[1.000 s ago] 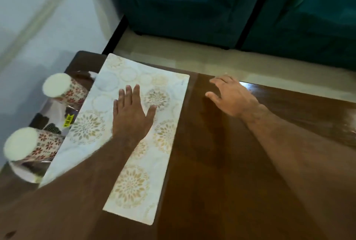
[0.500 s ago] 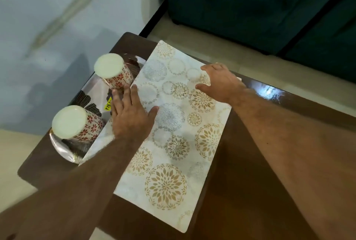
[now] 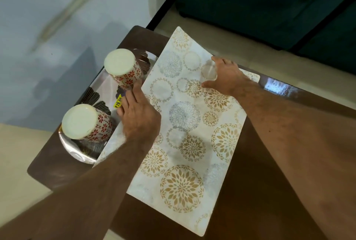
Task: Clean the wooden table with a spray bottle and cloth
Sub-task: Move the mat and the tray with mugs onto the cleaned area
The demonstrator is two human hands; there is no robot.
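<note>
Left hand and right hand reach forward, palms down.
</note>
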